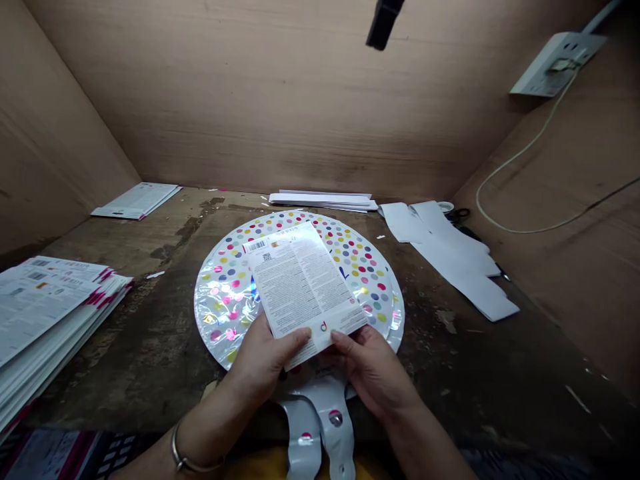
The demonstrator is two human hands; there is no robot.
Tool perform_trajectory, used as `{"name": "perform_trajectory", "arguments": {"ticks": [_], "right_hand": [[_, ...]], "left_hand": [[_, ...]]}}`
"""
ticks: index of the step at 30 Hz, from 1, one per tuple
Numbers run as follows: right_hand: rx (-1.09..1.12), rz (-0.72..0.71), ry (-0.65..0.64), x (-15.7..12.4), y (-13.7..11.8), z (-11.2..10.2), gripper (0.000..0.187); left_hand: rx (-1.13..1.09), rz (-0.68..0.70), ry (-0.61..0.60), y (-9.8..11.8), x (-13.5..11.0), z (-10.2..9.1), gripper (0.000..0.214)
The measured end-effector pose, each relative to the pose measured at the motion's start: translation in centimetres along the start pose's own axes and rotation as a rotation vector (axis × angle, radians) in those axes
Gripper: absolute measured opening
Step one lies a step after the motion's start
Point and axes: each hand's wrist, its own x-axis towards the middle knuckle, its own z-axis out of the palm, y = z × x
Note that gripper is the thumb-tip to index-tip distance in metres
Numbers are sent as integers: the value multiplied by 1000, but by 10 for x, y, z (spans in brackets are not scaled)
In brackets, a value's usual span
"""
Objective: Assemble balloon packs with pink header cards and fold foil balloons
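Between my two hands is a white printed card packet (305,287), tilted, with small text, a barcode and a QR code facing up. My left hand (265,360) is closed on its lower left edge, thumb on top. At the lower right corner my right hand (373,363) pinches it the same way. Beneath lies a round foil balloon (225,293) with coloured dots, partly hidden by the packet and hands. Its pale tails (337,427) hang over the table's front edge toward me.
A thick stack of similar packets (55,300) stands at the left, a smaller pile (135,200) at the back left. White paper strips (320,200) lie along the back wall. Cut white sheets (450,260) and scissors (457,215) rest at the right. A power socket (557,63) trails a cable.
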Motion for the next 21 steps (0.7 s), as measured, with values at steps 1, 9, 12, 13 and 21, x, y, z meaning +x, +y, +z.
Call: {"name": "perform_trajectory", "arguments": {"ticks": [1, 9, 12, 13, 21], "right_hand": [[35, -9, 11, -1, 5, 2, 46], [-402, -119, 130, -4, -6, -19, 40], [-1072, -560, 221, -11, -24, -22, 31], [-1243, -645, 134, -13, -28, -19, 28], [-1130, -499, -219, -29, -38, -9, 9]], "left_hand": [[-4, 6, 11, -2, 0, 3, 53], [1, -27, 70, -4, -5, 1, 59], [34, 18, 76, -4, -4, 0, 57], [37, 36, 66, -4, -4, 1, 56], [44, -10, -26, -5, -8, 7, 48]]}}
